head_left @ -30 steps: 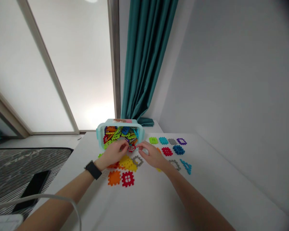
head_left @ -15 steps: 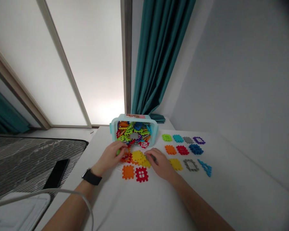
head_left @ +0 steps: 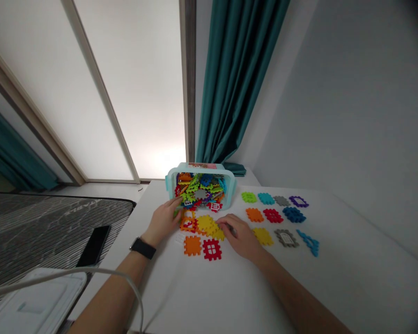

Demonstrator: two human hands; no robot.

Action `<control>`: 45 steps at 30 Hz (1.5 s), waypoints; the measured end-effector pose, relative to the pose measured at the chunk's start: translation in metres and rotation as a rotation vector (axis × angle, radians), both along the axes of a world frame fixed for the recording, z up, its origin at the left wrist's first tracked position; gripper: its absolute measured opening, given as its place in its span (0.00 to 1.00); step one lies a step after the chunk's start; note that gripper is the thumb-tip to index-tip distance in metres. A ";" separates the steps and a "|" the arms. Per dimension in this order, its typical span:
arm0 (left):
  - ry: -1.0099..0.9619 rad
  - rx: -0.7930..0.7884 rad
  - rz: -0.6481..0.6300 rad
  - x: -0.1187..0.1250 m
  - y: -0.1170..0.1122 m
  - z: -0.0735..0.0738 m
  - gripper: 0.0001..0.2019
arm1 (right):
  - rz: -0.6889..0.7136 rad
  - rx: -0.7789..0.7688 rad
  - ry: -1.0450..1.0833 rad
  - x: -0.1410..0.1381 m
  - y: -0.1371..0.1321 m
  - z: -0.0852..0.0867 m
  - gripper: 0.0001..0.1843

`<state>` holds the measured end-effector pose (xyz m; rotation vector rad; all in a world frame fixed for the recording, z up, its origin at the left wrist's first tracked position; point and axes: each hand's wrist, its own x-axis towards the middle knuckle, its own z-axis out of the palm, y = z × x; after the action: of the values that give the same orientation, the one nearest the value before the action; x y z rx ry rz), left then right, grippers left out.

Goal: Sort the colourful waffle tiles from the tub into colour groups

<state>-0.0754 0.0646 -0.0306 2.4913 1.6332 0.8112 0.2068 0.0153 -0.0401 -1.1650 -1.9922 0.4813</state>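
Room: a white worktop stands against a pale grey wall, with a teal curtain hanging beside a frosted glass door.

Left hand: fingers spread, tips at the box's near edge, by a green tile; whether it grips the tile, I cannot tell. A black watch circles the wrist.

Right hand: fingers curled over a grey piece; grip unclear.

Between the hands: one heap of yellow tiles, count unclear; one orange-and-red pile; one orange tile; one red window tile; one small white tile.

Box: one pale turquoise plastic box lies on its side, packed with many mixed-colour tiles.

Right of the hands: ten separate tiles in three rows.

Left of the worktop: a striped bed with one black phone.
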 end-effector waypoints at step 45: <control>-1.079 -0.639 -0.196 0.057 -0.039 0.013 0.17 | -0.061 -0.147 0.298 -0.024 -0.015 0.008 0.11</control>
<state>-0.0180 0.0253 -0.0178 1.3177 0.9852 1.0816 0.1831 0.0008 -0.0319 -1.1636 -1.6839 0.7350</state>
